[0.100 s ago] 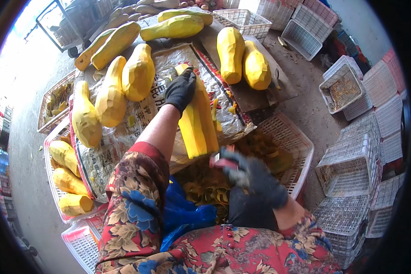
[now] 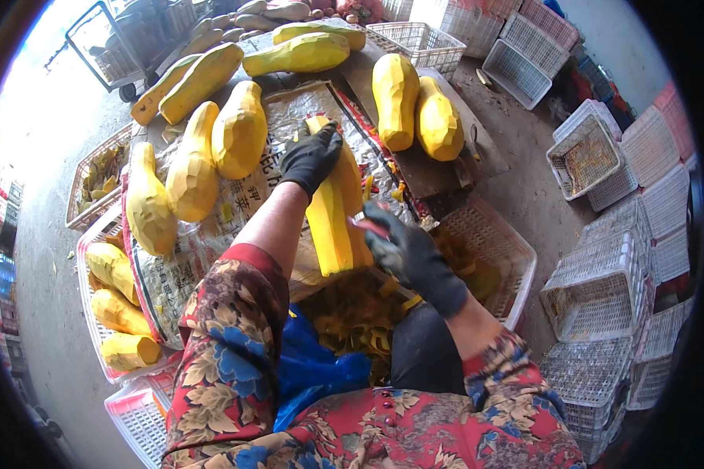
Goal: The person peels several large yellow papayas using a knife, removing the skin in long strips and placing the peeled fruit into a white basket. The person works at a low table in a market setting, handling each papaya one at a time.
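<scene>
A long yellow squash (image 2: 335, 227) with flat peeled facets lies on a printed sack (image 2: 238, 215), its blunt cut end toward me. My gloved left hand (image 2: 311, 159) is closed around its far, narrower part. In my gloved right hand (image 2: 414, 260) is a red peeler (image 2: 370, 227), close to the squash's right side; the fingers partly cover it, and I cannot tell if its blade touches. Thin yellow peel strips (image 2: 399, 191) lie on the sack to the right. Below the near end, a crate (image 2: 516, 262) holds a heap of peelings (image 2: 360, 332).
Peeled squashes (image 2: 238, 129) lie left on the sack, two more squashes (image 2: 395, 102) on the board at right. Greener squashes (image 2: 297, 55) lie at the back. A left crate (image 2: 94, 313) holds several yellow squashes. Stacked white crates (image 2: 590, 301) stand at right, a wheeled cart (image 2: 117, 47) far left.
My right hand has moved up and left with the peeler, from below the squash's near end to beside its right flank. My left hand keeps its hold on the squash.
</scene>
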### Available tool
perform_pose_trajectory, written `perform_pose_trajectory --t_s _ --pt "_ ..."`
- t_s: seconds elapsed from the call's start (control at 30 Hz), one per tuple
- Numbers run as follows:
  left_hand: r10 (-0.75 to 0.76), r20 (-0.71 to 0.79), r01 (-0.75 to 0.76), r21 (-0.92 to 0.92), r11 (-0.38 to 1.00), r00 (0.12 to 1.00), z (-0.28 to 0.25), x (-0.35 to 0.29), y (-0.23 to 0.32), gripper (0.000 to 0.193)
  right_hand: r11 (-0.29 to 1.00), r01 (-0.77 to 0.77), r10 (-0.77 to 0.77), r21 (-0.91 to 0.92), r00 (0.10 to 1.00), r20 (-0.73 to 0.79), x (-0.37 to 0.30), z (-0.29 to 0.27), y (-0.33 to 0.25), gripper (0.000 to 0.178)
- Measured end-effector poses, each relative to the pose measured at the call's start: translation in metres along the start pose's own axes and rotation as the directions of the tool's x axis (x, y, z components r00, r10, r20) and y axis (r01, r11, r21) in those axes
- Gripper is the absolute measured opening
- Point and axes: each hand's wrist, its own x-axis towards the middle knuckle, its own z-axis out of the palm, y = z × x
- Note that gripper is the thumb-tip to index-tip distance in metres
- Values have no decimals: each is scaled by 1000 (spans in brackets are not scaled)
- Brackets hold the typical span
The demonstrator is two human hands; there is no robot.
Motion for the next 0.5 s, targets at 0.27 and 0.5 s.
perform_pose_trajectory --t_s 0.27,0.5 --pt "-92 36 91 51 995 995 -17 -5 6 43 962 109 -160 -251 968 -193 41 49 0 33" --pt "91 -9 -90 71 993 996 -7 14 -14 40 994 -102 91 31 962 257 -35 6 -29 42"
